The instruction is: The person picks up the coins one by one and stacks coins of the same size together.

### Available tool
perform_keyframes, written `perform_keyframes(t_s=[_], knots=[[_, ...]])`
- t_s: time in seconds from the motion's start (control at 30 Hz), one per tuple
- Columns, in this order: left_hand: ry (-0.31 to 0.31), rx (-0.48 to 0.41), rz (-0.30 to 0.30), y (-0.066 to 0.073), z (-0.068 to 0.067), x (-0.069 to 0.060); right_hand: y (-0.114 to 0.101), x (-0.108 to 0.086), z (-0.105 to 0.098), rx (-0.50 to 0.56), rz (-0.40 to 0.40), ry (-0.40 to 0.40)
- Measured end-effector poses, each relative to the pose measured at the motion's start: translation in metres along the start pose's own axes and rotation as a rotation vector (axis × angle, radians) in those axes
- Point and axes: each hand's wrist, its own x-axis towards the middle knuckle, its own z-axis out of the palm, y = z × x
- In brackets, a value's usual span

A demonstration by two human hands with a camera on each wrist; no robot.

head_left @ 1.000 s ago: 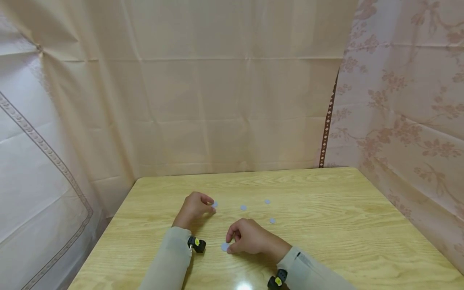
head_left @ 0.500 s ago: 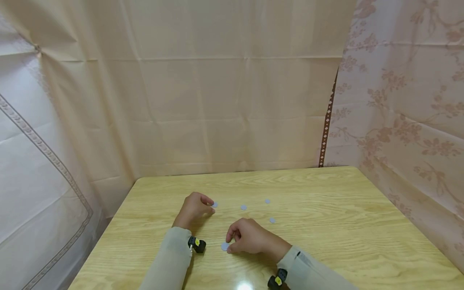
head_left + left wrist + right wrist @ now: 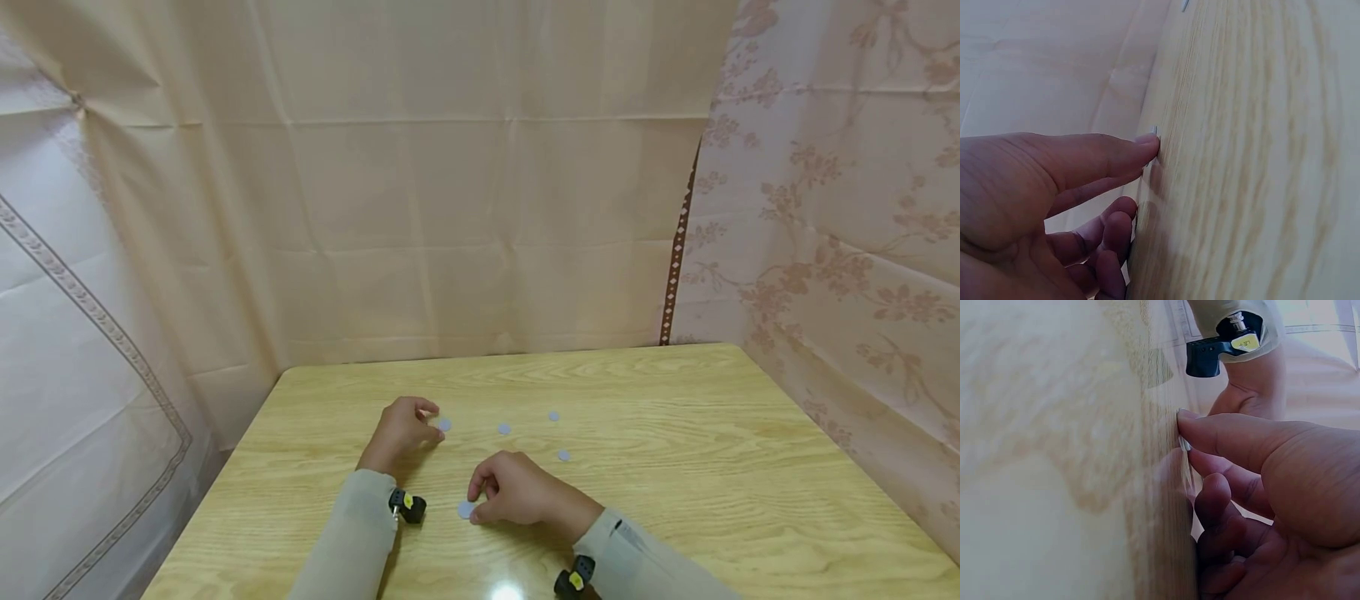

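Note:
On the wooden table (image 3: 675,467) lie several small pale round discs. My left hand (image 3: 399,429) is at the leftmost disc (image 3: 446,425), its thumb tip near the disc's front edge and its index finger raised off it. In the left wrist view, the thumb of my left hand (image 3: 1066,187) is low at the tabletop, with a sliver of disc (image 3: 1154,130) just past it. Nearer the front, my right hand (image 3: 521,492) pinches a larger-looking disc (image 3: 465,510) flat on the table; the right wrist view shows its edge (image 3: 1184,444) between thumb and index finger of that hand (image 3: 1272,494).
To the right of the left hand lie a middle disc (image 3: 504,429), a disc farther back (image 3: 553,416) and another in front of that one (image 3: 564,456). A beige curtain (image 3: 465,208) hangs behind the table, with a floral cloth (image 3: 847,208) at the right.
My left index finger has lifted and drawn back slightly from its disc, which shows more fully. The right hand has stayed in place at its disc.

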Motion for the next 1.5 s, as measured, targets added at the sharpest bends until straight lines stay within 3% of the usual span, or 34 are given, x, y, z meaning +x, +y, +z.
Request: perform_keyframes(t_s=[0.27,0.83,1.5], knots=[[-0.005,0.022,0.0,0.0001,0.0006,0.0004,0.0012,0.0001,0.0003,0.002,-0.003,-0.003],[-0.029,0.068,0.071,-0.0024,0.0046,0.0021,0.0004,0.0,0.0006,0.001,0.002,-0.004],[-0.012,0.052,0.045,-0.0005,0.0058,0.0026,-0.0003,-0.0006,-0.0001,-0.003,0.002,-0.003]])
